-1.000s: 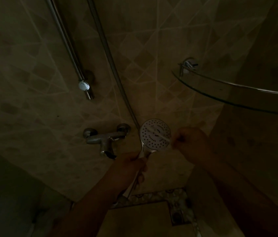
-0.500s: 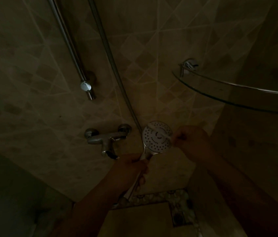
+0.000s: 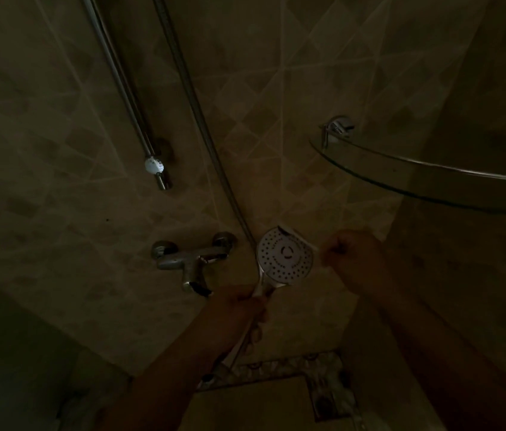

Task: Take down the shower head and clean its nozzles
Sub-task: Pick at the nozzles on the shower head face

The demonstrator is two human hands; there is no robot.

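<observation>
The white round shower head (image 3: 286,256) faces me in the dim stall, its nozzle dots showing. My left hand (image 3: 236,309) grips its handle from below. To the right of the head, my right hand (image 3: 351,256) is curled round a thin white brush-like stick (image 3: 300,237). The stick lies along the upper right rim of the nozzle face, and its dark tip reaches the top edge. The metal hose (image 3: 202,119) runs up the wall from behind the head.
A chrome mixer tap (image 3: 189,256) sticks out of the tiled wall just left of the head. The slide rail (image 3: 121,79) ends above it. A curved glass corner shelf (image 3: 432,172) juts out at upper right. A floor drain (image 3: 323,402) lies below.
The stick has moved from across the middle of the nozzle face up to its upper right rim. Both hands have stayed nearly in place.
</observation>
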